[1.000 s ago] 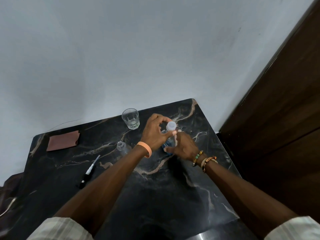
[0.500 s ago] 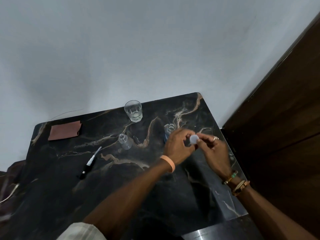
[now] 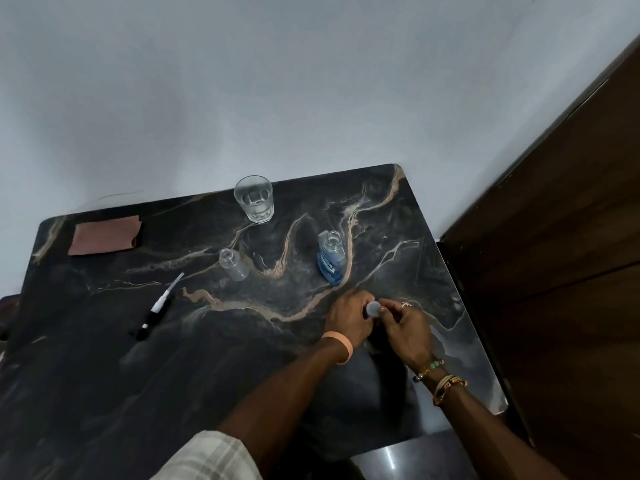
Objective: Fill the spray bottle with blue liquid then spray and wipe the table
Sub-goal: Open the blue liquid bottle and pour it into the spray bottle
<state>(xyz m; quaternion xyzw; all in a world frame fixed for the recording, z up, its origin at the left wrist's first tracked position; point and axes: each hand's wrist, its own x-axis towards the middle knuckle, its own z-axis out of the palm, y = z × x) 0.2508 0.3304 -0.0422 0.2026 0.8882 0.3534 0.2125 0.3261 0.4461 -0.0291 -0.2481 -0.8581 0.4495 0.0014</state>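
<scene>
The left hand (image 3: 348, 315) and right hand (image 3: 403, 327) meet near the right edge of the table (image 3: 104, 375), both pinching a small white cap (image 3: 373, 308) between their fingertips. The open bottle of blue liquid (image 3: 330, 259) stands just beyond them, untouched. The empty spray bottle (image 3: 234, 265) stands well to their left, its pump head (image 3: 156, 313) lying farther left still

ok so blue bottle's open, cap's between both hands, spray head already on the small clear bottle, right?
Not quite: head view shows the spray head lying on the table, apart from the small clear bottle, whose neck is open. The rest holds: blue bottle open, cap between left hand and right hand.
</scene>
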